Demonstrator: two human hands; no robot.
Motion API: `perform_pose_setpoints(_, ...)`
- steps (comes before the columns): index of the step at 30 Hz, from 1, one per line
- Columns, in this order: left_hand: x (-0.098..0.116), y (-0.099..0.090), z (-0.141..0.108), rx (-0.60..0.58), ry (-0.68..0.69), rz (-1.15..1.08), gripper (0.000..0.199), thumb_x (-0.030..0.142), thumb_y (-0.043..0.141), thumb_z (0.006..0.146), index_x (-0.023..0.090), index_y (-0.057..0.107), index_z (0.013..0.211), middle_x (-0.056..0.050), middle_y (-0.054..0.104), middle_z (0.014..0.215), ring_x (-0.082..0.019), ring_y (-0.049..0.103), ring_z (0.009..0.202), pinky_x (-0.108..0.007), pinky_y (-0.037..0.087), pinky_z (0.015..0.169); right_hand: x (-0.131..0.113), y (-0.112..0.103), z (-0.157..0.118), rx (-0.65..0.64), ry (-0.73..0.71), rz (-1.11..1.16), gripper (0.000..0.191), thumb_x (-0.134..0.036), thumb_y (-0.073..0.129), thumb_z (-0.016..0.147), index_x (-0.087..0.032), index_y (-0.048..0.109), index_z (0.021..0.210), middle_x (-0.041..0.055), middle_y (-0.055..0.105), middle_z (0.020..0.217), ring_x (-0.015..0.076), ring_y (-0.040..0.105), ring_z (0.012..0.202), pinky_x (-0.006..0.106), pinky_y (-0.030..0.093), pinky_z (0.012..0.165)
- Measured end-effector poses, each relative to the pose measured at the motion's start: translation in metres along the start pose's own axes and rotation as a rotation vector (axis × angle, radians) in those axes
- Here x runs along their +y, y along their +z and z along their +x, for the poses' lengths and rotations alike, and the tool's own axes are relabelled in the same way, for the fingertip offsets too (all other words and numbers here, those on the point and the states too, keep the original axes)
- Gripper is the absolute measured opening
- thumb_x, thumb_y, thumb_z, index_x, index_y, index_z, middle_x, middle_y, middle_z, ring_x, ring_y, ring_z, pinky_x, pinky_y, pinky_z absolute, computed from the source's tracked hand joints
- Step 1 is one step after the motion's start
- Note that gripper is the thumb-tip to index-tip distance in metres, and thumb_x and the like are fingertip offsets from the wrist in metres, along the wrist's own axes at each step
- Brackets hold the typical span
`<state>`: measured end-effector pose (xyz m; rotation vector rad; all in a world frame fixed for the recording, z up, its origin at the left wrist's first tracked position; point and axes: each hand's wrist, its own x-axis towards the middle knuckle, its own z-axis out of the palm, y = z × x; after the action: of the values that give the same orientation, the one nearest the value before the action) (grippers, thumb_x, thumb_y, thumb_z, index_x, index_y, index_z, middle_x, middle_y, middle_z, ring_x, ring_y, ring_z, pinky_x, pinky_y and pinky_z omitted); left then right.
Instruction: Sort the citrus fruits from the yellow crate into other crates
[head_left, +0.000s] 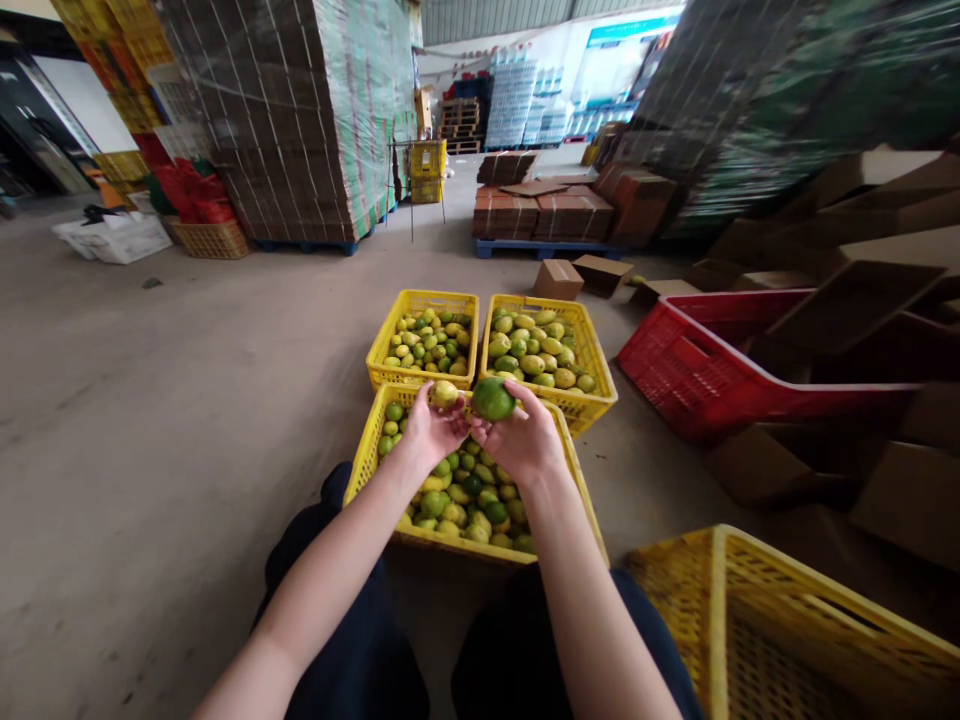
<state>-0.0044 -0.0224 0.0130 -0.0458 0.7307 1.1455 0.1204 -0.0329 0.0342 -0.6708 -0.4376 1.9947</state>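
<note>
My left hand (435,428) is closed on a small yellow lemon (445,394), held up between thumb and fingers. Beside it, my right hand (525,432) grips a larger dark green lemon (493,399). Both hands are raised above the far part of a yellow crate (480,551), their fingertips close together. Green and yellow lemons (469,505) fill that crate, partly hidden by my forearms. Just beyond stand two more yellow crates: the left crate (422,378) holds small mixed green and yellow lemons, the right crate (600,397) larger yellowish ones.
At the right are a red crate (675,370) with cardboard inside and loose cardboard boxes (911,500). A yellow crate (720,610) sits by my right knee. Farther off are a pallet of flattened cartons (574,212) and tall wrapped stacks (262,120). Concrete floor (187,420) extends left.
</note>
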Motion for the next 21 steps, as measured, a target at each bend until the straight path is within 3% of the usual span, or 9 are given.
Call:
perform_pose_setpoints(12,-0.0009,0.0023,-0.0004,-0.006,-0.007,-0.003,0.04,0.042,0.04,0.088,0.012,0.056,0.067,-0.003,0.054,0.051,-0.012,0.05,0.044,-0.024,0.043,0.043,0.0017,0.0044,0.0008,0.062,0.022,0.045,0.026,-0.041,0.053,0.078,-0.018,0.06,0.07,0.006,0.063,0.058,0.0143,0.055,0.049,0.025,0.051,0.046)
perform_pose_setpoints(17,0.0023,0.0075,-0.003,0.111,0.146,-0.041,0.019,0.025,0.06,0.082,0.013,0.054,0.07,0.0,0.056,0.057,-0.009,0.054,0.05,-0.019,0.045,0.048,0.0024,0.0062,0.0021,0.142,-0.062,0.002,0.009,-0.025,0.065,0.07,-0.019,0.059,0.074,0.0009,0.065,0.063,0.0133,0.06,0.056,0.024,0.053,0.053)
perform_pose_setpoints(21,0.0023,0.0062,-0.0058,0.021,0.337,0.103,0.019,0.019,0.072,0.071,0.014,0.056,0.079,0.001,0.06,0.069,-0.007,0.056,0.058,-0.017,0.045,0.054,0.0053,0.0032,0.0037,0.215,-0.285,-0.182,0.033,-0.013,0.076,0.054,-0.023,0.056,0.079,-0.006,0.062,0.069,0.0115,0.06,0.061,0.023,0.053,0.057)
